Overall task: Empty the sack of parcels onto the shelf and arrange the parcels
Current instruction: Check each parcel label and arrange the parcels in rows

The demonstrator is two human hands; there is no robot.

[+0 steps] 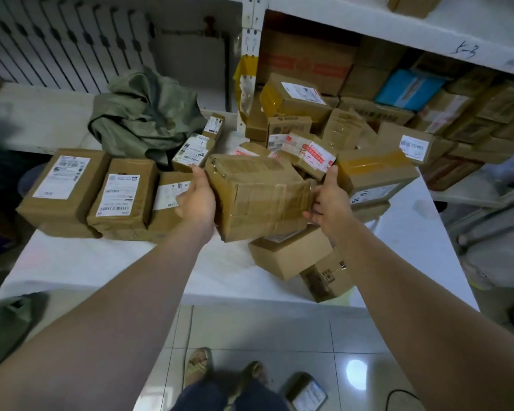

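White shelving and a tiled floor (250,330) frame the scene, with the low shelf (101,262) strewn with brown cartons. A person stands at its near edge and holds a taped box (258,197) just above the middle of the shelf, clamped between both hands. The left hand (196,197) grips the box's left end. The right hand (328,200) grips its right end, thumb raised and fingers curled round the near corner. The box is tilted, its near end lower, and no label shows on its faces.

To the left, a row (122,197) of three labelled parcels lies side by side, touching, labels up. To the right and behind the box, a loose pile (374,173) of parcels lies at all angles, some spilling to the near edge. A green sack (146,114) lies crumpled at the far side of the shelf, behind the row, with two small labelled parcels just beside it.

Stacked cartons and a blue box (407,89) fill the space under the upper shelf (428,34) at far right. A white radiator (57,40) lines the far left wall. One labelled packet (307,393) lies on the floor beside the person's sandalled feet (199,366).
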